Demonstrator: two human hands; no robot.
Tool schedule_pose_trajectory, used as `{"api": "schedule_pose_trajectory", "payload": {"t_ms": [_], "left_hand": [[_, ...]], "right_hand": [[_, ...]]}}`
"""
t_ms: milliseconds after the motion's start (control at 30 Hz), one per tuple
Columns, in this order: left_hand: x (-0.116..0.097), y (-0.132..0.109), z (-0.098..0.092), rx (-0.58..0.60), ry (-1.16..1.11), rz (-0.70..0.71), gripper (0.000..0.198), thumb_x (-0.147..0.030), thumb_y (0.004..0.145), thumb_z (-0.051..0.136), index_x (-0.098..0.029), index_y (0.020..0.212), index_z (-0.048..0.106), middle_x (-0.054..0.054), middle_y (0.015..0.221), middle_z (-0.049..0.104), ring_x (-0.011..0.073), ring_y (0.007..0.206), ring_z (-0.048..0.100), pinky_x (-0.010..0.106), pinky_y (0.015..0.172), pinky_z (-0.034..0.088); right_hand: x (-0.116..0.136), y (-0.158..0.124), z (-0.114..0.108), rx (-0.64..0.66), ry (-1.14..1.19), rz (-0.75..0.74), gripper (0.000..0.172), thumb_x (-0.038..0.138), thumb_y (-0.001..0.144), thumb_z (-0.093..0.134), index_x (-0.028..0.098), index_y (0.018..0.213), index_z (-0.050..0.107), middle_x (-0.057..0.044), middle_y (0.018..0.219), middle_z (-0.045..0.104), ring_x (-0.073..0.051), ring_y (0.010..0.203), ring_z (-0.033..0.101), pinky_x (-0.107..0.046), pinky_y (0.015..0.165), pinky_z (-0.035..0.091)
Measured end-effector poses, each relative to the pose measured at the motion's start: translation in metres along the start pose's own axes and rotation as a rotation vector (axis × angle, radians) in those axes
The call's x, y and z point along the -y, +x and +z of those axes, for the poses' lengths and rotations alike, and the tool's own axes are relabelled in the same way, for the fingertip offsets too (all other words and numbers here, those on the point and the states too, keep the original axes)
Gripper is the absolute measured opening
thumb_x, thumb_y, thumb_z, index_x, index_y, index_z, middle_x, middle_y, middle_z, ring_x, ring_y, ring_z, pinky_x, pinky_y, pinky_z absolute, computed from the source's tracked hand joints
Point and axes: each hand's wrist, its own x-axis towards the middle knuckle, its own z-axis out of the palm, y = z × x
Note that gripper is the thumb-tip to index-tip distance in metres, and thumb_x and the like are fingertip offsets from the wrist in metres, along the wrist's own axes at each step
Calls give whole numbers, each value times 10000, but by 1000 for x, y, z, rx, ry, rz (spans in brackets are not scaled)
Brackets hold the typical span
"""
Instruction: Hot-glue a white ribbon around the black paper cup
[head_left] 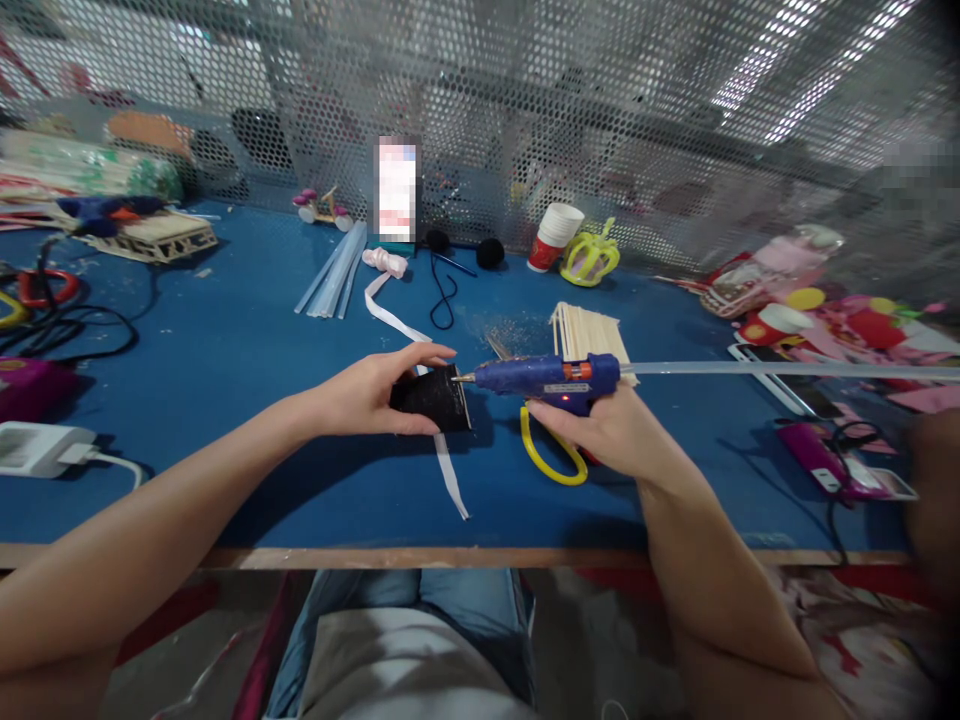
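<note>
left hand: arched, clasping black piece | right hand: gripping glue gun aimed left

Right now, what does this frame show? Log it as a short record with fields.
Left hand: holds the black piece
Right hand: holds the blue glue gun
Nozzle: at the black piece's right edge; contact unclear
White ribbon: shows beyond and in front of the black piece
Surface: blue table
Further back: clear sticks, paper cups
</note>
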Motion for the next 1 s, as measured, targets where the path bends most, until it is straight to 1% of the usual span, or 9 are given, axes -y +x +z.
{"api": "schedule_pose_trajectory", "payload": {"t_ms": [100,233,333,400,567,700,833,933,1000], "left_hand": [[0,0,0,1,-6,0,713,-444,696,644,-193,1292,344,116,1233,527,214,1036,561,303,843,467],[3,-1,-1,-12,-26,17,695,-428,706,641,-195,1291,345,112,1242,518,208,1058,549,298,858,463],[5,-1,-1,-19,-30,30,678,-420,715,634,-199,1289,350,110,1252,508,213,1082,537,296,861,464],[6,-1,-1,-21,-28,37,678,-416,717,634,-201,1293,348,108,1258,502,217,1098,529,299,869,461],[6,0,-1,-29,-30,36,693,-416,715,635,-201,1303,338,107,1260,502,221,1122,514,312,892,455],[5,0,-1,-34,-24,33,686,-419,717,630,-201,1301,342,110,1257,503,223,1112,521,319,890,459],[4,0,-1,-44,-37,27,689,-418,717,632,-209,1305,338,113,1261,500,227,1093,536,326,875,469],[4,-1,-1,-60,-40,34,695,-410,724,629,-220,1319,323,111,1268,497,231,1107,528,335,894,459],[4,-1,-1,-65,-40,35,699,-405,728,627,-222,1328,317,111,1274,493,232,1110,526,330,898,456]], "right_hand": [[0,0,0,-3,-4,-6,235,302,793,558,167,603,584,5,555,592,-117,521,538,-241,566,468],[0,-1,-1,-30,-9,3,179,319,784,572,165,723,639,-16,660,649,-145,596,582,-264,613,495],[0,-1,-1,-57,4,11,172,319,790,566,170,787,651,-26,741,675,-165,675,610,-280,662,507],[0,-1,-1,-59,-2,0,169,316,790,566,170,787,652,-26,739,674,-166,679,613,-280,661,508],[0,-2,-2,-15,-3,-11,173,310,790,567,169,721,637,-4,634,639,-135,571,579,-255,590,501],[1,-2,-3,-3,10,5,168,320,787,573,170,764,646,-18,686,658,-157,644,603,-272,624,509],[2,0,-3,-62,43,42,206,351,789,570,173,859,646,-37,765,675,-183,732,616,-299,658,516],[1,0,-3,-56,85,61,215,365,789,569,173,858,635,-26,710,664,-164,656,607,-284,617,509],[1,-1,-2,-22,115,95,219,378,796,556,174,742,616,-4,577,616,-139,536,567,-263,536,485]]}}
